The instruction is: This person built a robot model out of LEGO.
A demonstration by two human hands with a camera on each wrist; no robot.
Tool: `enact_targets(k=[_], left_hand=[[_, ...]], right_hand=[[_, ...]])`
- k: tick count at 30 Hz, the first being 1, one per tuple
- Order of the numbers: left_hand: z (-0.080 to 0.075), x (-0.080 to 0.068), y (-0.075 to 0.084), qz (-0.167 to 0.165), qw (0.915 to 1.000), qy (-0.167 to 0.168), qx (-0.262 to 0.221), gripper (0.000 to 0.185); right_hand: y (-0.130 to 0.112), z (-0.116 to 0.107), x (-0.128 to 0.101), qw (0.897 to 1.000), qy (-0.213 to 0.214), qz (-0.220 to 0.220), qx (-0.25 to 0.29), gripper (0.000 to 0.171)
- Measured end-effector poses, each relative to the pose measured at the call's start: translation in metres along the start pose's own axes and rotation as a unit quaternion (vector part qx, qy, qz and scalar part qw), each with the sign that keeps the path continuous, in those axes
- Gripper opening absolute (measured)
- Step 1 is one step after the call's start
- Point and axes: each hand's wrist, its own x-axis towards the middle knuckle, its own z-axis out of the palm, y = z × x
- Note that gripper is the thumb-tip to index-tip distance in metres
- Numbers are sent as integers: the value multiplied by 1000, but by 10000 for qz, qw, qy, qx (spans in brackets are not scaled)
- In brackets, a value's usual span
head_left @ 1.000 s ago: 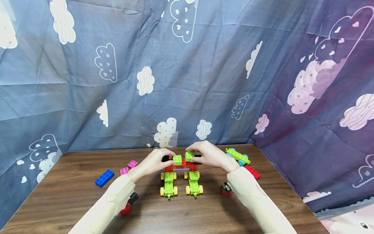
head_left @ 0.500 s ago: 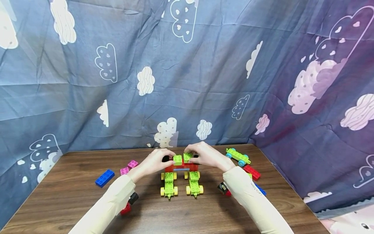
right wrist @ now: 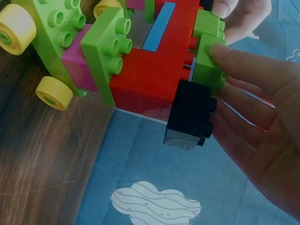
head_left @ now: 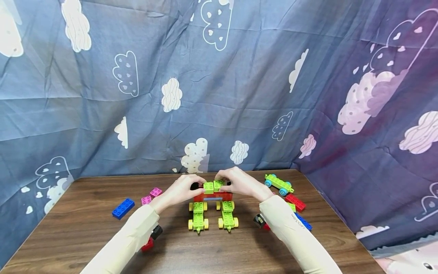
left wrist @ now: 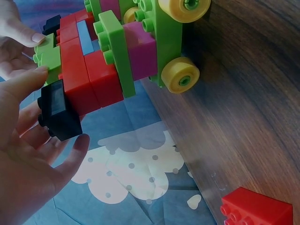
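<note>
Your two green bricks (head_left: 213, 186) sit side by side atop the red block body (head_left: 213, 196) mid-desk (head_left: 85, 228), their row running left to right. Your left hand (head_left: 179, 189) pinches one, your right hand (head_left: 239, 183) the other, forearms converging inward.

You are in a makeshift recording corner set up for toy play, not a lived-in room. A blue bedsheet printed with clouds (head_left: 219, 95) hangs as a backdrop on the far and right sides (creased, loosely draped). Before you stands a dark wood-grain table (head_left: 85, 236) strewn with plastic building bricks (head_left: 122, 208).
</note>
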Motion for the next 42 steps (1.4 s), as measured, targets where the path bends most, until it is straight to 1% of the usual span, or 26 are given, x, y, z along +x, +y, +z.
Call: enact_targets(k=[5, 14, 23, 30, 34, 42], left_hand=[[0, -1, 0, 34, 10000, 50, 53, 26], [0, 0, 1, -22, 10000, 23, 20, 26], [-1, 1, 2, -5, 10000, 48, 3, 25], [-1, 1, 2, -9, 10000, 37, -42, 26], [-1, 0, 2, -3, 10000, 26, -59, 26], [-1, 0, 3, -30, 10000, 31, -41, 26]], right_hand=[[2, 3, 0, 9999, -44, 71, 89, 22], [4, 4, 1, 9999, -61, 11, 135, 21], [4, 6, 3, 10000, -72, 46, 52, 16], [4, 7, 3, 9999, 39, -35, 106, 16], [1, 7, 3, 9999, 43, 54, 131, 15], [-3, 11, 3, 9997, 235, 72, -85, 17]])
